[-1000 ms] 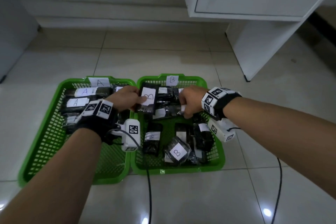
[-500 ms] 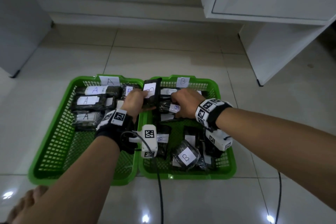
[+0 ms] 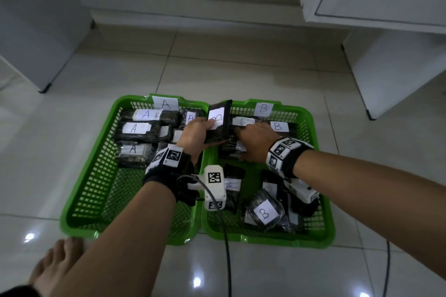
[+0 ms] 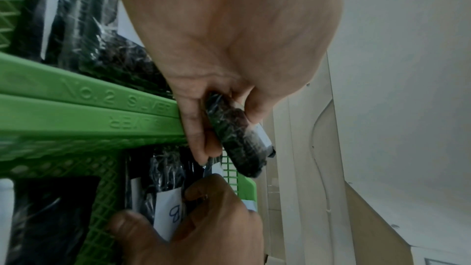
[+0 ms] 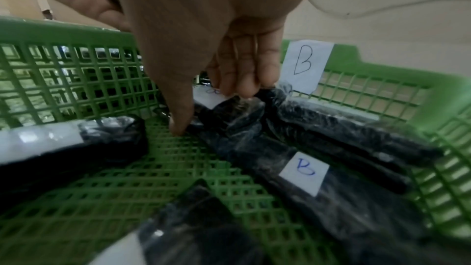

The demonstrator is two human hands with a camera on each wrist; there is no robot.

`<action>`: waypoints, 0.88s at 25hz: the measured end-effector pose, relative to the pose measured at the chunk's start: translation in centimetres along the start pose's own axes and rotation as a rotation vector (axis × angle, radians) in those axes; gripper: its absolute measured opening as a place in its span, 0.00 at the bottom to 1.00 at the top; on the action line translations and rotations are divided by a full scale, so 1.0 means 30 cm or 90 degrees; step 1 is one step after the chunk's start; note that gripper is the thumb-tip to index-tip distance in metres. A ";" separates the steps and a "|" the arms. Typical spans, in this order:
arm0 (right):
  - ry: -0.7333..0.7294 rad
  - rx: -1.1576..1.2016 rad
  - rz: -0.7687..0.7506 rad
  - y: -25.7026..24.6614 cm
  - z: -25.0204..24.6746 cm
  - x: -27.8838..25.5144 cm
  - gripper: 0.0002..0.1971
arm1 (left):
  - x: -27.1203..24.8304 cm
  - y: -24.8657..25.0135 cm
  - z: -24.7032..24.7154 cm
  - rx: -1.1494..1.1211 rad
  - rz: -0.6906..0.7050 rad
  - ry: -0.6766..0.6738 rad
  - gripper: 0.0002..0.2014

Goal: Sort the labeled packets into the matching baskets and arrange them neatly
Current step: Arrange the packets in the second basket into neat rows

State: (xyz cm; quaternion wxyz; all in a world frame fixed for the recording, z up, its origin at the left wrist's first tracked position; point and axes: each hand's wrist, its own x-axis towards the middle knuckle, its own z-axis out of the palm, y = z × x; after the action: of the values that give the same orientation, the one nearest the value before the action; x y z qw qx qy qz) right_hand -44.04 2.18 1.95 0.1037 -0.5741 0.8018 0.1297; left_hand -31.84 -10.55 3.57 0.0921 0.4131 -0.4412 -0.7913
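Two green baskets sit side by side on the floor: basket A [image 3: 79, 200] on the left, basket B [image 3: 323, 200] on the right. Each has a paper letter tag on its far rim. My left hand [image 3: 195, 135] grips a black packet [image 3: 218, 125] labeled B, tilted up above the shared rims; the left wrist view shows the packet [image 4: 237, 140] pinched between thumb and fingers. My right hand [image 3: 255, 140] reaches down into basket B, fingers and thumb curled round a black B packet [image 5: 229, 112] at the far end. Several A packets [image 3: 135, 128] lie stacked in basket A.
More B packets [image 3: 264, 212] lie loosely in the near half of basket B. Basket A's near half is bare mesh. A white cabinet [image 3: 386, 31] stands at the back right, a grey unit [image 3: 36, 19] at the back left. A bare foot [image 3: 53, 265] rests near basket A's front corner.
My left hand has raised the B packet from lying flat to tilted upright above the rims. The right hand has shifted slightly among the far packets in basket B. The head view has tilted down.
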 end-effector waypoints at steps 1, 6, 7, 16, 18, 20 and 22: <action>0.003 0.014 0.014 -0.004 0.001 -0.001 0.34 | 0.003 -0.001 0.001 0.007 0.000 -0.001 0.16; 0.037 0.085 0.034 0.013 -0.025 -0.013 0.34 | 0.021 -0.017 -0.015 0.043 0.013 -0.003 0.15; 0.064 0.120 0.053 0.029 -0.032 -0.021 0.27 | 0.017 -0.018 -0.017 0.060 0.024 -0.010 0.15; 0.330 0.263 0.081 0.178 -0.097 -0.206 0.37 | 0.002 0.004 0.090 0.397 0.289 -0.042 0.14; 0.295 0.159 -0.015 0.211 -0.097 -0.233 0.38 | -0.011 0.017 0.141 0.483 0.335 -0.050 0.17; 0.262 0.137 -0.048 0.240 -0.084 -0.259 0.34 | -0.006 0.026 0.186 0.489 0.339 -0.036 0.16; 0.233 0.147 -0.025 0.253 -0.064 -0.288 0.37 | -0.005 0.032 0.219 0.516 0.353 -0.010 0.14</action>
State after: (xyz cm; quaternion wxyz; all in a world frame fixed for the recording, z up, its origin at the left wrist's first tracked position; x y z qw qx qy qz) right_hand -48.51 11.61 7.15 0.0240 -0.5879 0.8055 -0.0710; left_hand -36.79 -6.95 6.15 0.1278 0.2771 -0.8076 -0.5047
